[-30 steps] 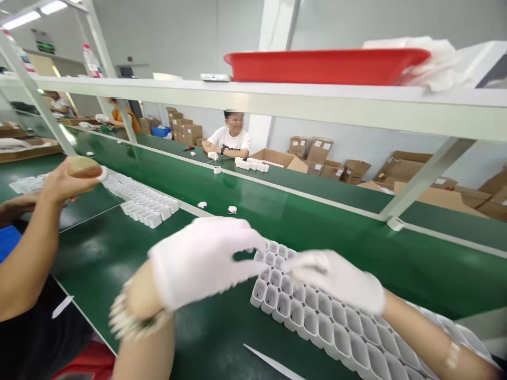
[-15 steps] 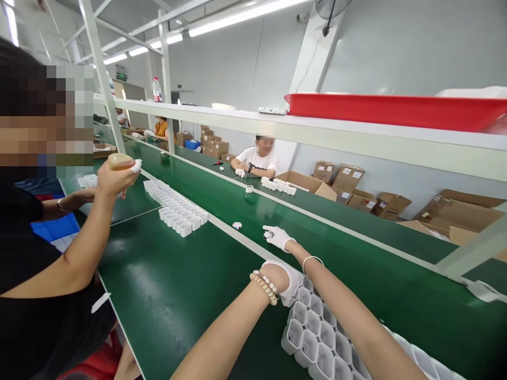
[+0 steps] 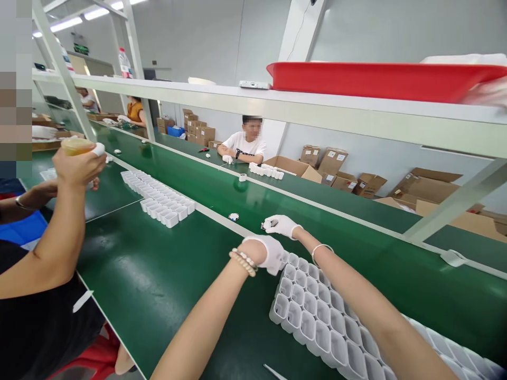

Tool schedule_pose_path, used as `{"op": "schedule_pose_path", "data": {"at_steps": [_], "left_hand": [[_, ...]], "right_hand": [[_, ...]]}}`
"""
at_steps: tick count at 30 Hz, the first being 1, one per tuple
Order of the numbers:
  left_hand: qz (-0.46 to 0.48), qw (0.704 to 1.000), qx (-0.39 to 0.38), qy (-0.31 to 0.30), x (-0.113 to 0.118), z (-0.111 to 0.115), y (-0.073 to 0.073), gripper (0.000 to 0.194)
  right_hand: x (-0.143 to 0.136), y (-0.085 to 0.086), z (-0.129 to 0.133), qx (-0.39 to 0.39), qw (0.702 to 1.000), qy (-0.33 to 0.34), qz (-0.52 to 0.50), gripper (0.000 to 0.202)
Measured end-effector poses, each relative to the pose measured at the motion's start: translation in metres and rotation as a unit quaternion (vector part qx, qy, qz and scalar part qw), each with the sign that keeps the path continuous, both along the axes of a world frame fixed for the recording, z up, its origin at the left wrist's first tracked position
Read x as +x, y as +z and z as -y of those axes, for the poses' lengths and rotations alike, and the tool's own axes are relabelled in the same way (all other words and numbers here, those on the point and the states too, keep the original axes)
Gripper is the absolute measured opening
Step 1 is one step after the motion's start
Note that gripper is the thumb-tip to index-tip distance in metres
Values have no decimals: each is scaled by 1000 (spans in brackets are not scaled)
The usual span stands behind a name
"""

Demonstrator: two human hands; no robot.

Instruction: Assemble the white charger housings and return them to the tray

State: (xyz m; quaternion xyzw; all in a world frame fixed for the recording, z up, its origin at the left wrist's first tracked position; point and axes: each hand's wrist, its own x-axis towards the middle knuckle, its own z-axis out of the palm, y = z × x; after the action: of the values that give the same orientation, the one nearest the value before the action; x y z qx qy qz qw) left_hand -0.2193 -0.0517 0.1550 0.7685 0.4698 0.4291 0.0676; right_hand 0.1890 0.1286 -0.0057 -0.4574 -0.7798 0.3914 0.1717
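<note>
Green counter (image 3: 166, 279) spans the head view beneath a white shelf (image 3: 198, 96) holding a red tray (image 3: 364, 80). The white-gloved right hand (image 3: 283, 226) has its grip closed on a small white part (image 3: 267, 225); a similar piece (image 3: 233, 217) lies nearby. The gloved left hand (image 3: 269, 254) is at the corner of rowed open white cups (image 3: 311, 306), its grip hidden.

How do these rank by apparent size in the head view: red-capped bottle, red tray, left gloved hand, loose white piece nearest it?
Red tray
Left gloved hand
Red-capped bottle
Loose white piece
</note>
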Motion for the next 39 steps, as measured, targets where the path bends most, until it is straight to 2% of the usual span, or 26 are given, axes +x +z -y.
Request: {"op": "schedule_pose_path", "data": {"at_steps": [2,4,6,8,10,12,14,16,19,26,32,39], "left_hand": [[-13,999,-15,-30,65,-1,-6,22],[-28,997,-40,-63,137,-4,-19,12],[-43,993,-56,-99,199,-4,-32,8],[-39,990,-57,-127,240,2,-38,4],[-13,987,-44,-153,261,13,-37,10],[-1,986,-30,-166,268,29,-31,25],[-34,984,-23,-175,272,45,-25,38],[-89,979,-12,-182,276,58,-22,44],[-150,972,7,-181,284,69,-22,43],[-226,957,33,-182,288,67,-29,60],[-242,950,49,-190,291,70,-26,55],[-251,949,68,-180,295,71,-24,55]], "right_hand": [[15,16,16,2,999,-20,-35,25],[36,36,39,7,996,-40,-73,27],[59,58,71,15,992,-56,-111,40],[81,79,112,30,986,-71,-146,57],[97,93,155,48,980,-91,-168,62],[106,99,196,76,973,-122,-181,59],[110,98,228,111,963,-163,-181,54],[113,93,251,143,957,-194,-164,52],[116,88,270,170,954,-208,-136,52],[112,97,283,228,955,-136,-135,45],[105,109,286,163,976,-103,-101,46],[102,104,288,128,974,-165,-83,44]]}}
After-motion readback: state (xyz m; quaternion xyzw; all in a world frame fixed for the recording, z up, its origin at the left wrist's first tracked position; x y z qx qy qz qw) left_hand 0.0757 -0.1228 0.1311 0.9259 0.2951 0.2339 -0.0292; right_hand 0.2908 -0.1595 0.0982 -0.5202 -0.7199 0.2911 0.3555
